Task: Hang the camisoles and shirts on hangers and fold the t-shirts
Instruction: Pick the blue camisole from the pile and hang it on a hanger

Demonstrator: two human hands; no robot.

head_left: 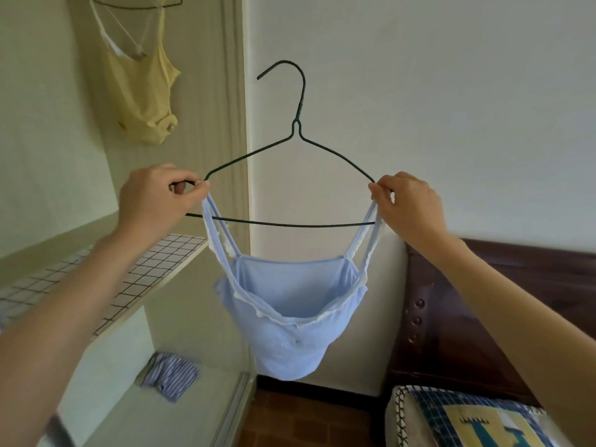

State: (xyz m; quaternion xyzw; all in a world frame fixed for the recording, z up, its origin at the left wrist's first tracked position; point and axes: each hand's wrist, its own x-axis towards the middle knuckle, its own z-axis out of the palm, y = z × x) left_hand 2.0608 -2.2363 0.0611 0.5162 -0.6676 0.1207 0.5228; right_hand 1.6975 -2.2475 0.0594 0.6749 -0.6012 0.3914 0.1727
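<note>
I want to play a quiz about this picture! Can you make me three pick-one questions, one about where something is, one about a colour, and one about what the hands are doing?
1. Where is the yellow camisole?
A. on the bed
B. hanging high up on the left
C. on the floor

2. What colour is the camisole on the held wire hanger?
A. light blue
B. red
C. black

3. What are the two hands doing?
A. resting flat on the shelf
B. folding a t-shirt
C. each pinching a strap at one end of the hanger

Answers:
1 B, it hangs from another hanger near the top left corner.
2 A, its body and straps are pale blue.
3 C, the left hand and right hand pinch the straps at the hanger's shoulders.
</note>
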